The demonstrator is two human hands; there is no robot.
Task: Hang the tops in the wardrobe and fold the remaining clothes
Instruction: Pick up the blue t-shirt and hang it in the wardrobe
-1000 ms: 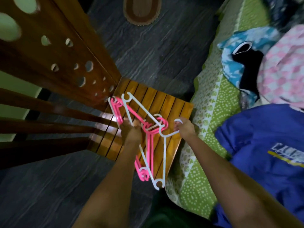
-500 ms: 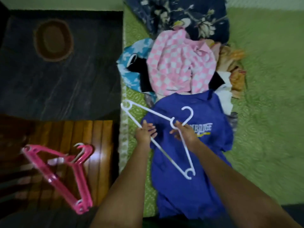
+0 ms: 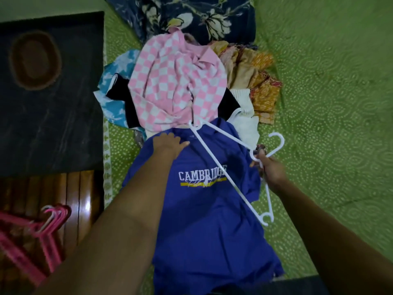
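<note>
On the bed (image 3: 329, 81), your left hand (image 3: 170, 143) now lies flat on the blue Cambridge T-shirt (image 3: 204, 205) while your right hand (image 3: 269, 169) grips the white hanger (image 3: 214, 158) brought over, ready for hanging.

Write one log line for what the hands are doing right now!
left hand: rests on blue T-shirt | right hand: holds white hanger | pink hangers: on wooden stool
</note>
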